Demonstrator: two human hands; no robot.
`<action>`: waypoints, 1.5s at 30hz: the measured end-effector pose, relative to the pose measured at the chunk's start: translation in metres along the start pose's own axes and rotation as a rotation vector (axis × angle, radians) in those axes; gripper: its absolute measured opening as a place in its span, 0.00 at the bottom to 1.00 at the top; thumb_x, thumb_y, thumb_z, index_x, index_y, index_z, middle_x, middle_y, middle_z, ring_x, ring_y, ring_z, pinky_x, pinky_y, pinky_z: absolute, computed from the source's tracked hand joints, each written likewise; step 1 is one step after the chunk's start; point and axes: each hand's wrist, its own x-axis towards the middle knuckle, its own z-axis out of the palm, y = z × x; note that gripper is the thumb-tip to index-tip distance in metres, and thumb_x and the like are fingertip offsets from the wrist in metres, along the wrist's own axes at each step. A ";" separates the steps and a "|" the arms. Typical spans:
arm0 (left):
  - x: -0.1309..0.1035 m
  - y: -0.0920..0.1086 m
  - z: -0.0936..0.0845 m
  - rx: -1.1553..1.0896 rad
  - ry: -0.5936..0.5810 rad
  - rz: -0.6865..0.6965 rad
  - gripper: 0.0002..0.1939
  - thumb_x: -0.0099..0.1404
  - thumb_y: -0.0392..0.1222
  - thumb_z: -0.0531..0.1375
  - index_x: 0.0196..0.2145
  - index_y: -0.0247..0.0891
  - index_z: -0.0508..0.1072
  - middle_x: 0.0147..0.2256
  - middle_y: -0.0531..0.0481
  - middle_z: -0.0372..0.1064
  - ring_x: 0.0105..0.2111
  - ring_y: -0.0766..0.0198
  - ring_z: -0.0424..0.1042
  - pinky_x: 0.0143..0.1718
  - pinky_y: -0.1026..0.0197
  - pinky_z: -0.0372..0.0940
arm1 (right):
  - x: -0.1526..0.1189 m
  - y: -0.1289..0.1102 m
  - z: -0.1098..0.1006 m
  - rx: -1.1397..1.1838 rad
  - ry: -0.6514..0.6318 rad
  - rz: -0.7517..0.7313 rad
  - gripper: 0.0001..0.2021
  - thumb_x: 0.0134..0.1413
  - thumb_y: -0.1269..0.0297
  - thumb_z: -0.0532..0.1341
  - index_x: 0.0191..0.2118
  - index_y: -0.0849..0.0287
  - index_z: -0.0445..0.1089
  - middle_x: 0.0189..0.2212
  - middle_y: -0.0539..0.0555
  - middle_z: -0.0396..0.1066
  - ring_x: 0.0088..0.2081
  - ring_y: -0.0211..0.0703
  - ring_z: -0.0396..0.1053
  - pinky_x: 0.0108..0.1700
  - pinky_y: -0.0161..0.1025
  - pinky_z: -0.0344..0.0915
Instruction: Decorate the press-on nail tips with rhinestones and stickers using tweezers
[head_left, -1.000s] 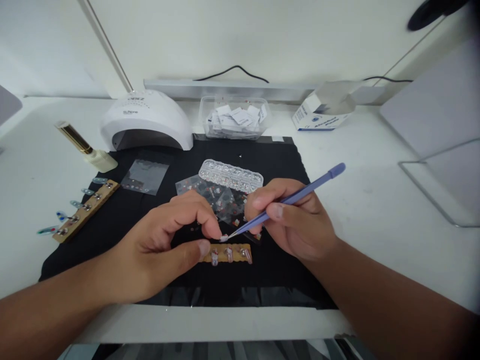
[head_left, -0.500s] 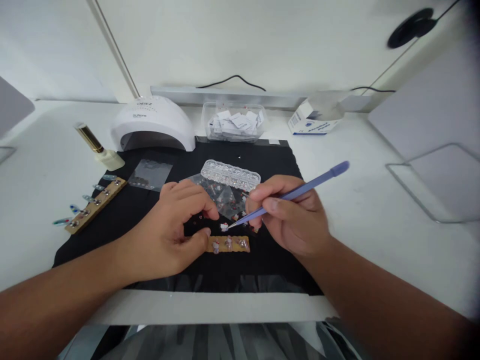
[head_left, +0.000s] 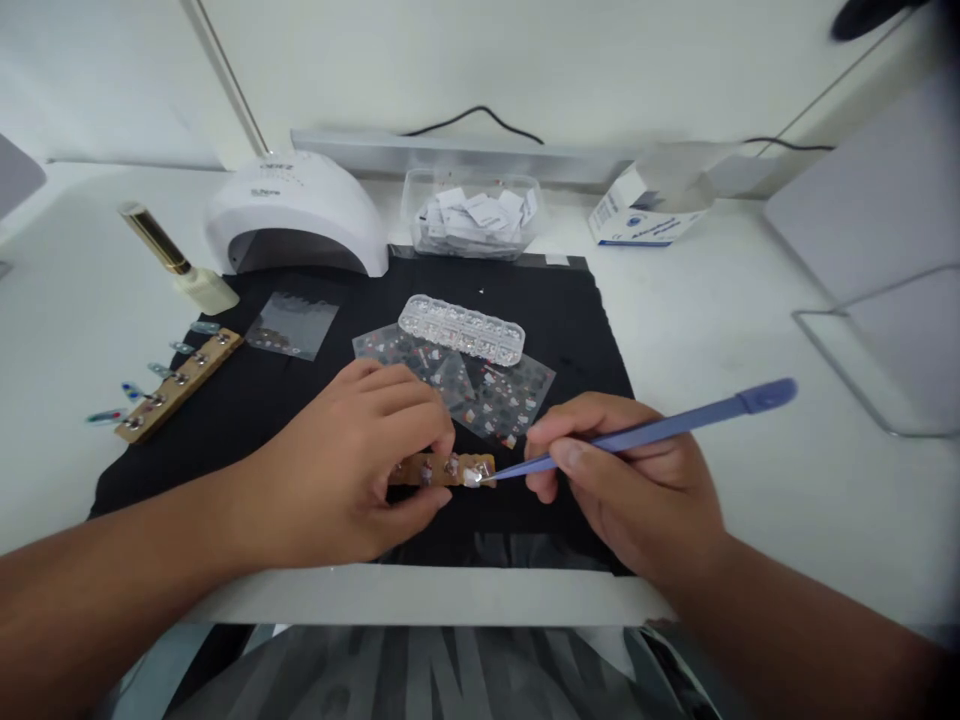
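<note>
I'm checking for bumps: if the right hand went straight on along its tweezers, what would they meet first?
Probably the nearer tan strip: the tweezers in the right hand point at its end, with a small white piece at their tip. Exact depth is unclear.

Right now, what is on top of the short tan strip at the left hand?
On the strip are small decorated nail tips; at its right end, the slender purple tool seems to touch a white piece. The left hand hides the strip's left part; anything there is unseen.
</note>
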 end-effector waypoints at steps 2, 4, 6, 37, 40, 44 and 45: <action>0.000 0.001 0.001 0.011 -0.001 0.000 0.06 0.62 0.35 0.63 0.35 0.38 0.68 0.39 0.50 0.75 0.40 0.59 0.70 0.47 0.51 0.58 | 0.002 0.003 0.000 0.009 -0.018 0.029 0.04 0.54 0.69 0.67 0.32 0.53 0.81 0.20 0.50 0.74 0.20 0.35 0.72 0.20 0.29 0.71; -0.001 0.001 0.002 0.014 -0.014 0.002 0.06 0.63 0.35 0.63 0.36 0.38 0.68 0.39 0.50 0.75 0.40 0.59 0.70 0.46 0.51 0.58 | 0.002 0.004 0.000 0.001 -0.036 0.049 0.06 0.54 0.71 0.66 0.32 0.53 0.80 0.21 0.50 0.75 0.20 0.36 0.72 0.20 0.29 0.71; -0.001 0.001 0.003 0.013 -0.024 0.005 0.06 0.64 0.35 0.63 0.36 0.38 0.68 0.38 0.51 0.74 0.39 0.59 0.70 0.44 0.52 0.58 | 0.003 0.005 -0.001 -0.012 -0.044 0.065 0.07 0.54 0.73 0.65 0.32 0.54 0.80 0.22 0.50 0.76 0.21 0.36 0.73 0.21 0.29 0.71; 0.000 0.003 0.009 0.060 -0.014 0.028 0.04 0.67 0.35 0.60 0.38 0.39 0.67 0.38 0.52 0.74 0.38 0.57 0.71 0.43 0.49 0.57 | 0.003 0.006 0.000 -0.036 -0.038 0.178 0.08 0.54 0.73 0.65 0.33 0.53 0.80 0.22 0.49 0.76 0.24 0.36 0.74 0.21 0.30 0.66; 0.000 0.002 0.009 0.061 -0.016 0.031 0.05 0.66 0.35 0.60 0.38 0.40 0.67 0.38 0.52 0.74 0.39 0.57 0.71 0.44 0.49 0.57 | 0.003 0.006 0.000 -0.052 -0.038 0.183 0.08 0.55 0.73 0.64 0.34 0.53 0.80 0.22 0.49 0.76 0.23 0.36 0.74 0.21 0.30 0.66; 0.000 0.001 0.011 0.077 0.018 0.043 0.03 0.67 0.35 0.60 0.38 0.39 0.67 0.37 0.52 0.74 0.38 0.58 0.70 0.43 0.49 0.57 | 0.003 0.005 0.000 -0.080 -0.040 0.213 0.08 0.55 0.73 0.64 0.33 0.52 0.79 0.22 0.48 0.76 0.24 0.35 0.74 0.22 0.30 0.66; 0.001 0.002 0.011 0.082 0.037 0.049 0.02 0.68 0.35 0.60 0.37 0.39 0.68 0.37 0.52 0.74 0.38 0.59 0.70 0.43 0.49 0.58 | 0.003 0.004 0.000 -0.091 -0.037 0.228 0.08 0.55 0.73 0.64 0.33 0.53 0.78 0.22 0.48 0.76 0.24 0.35 0.74 0.22 0.29 0.66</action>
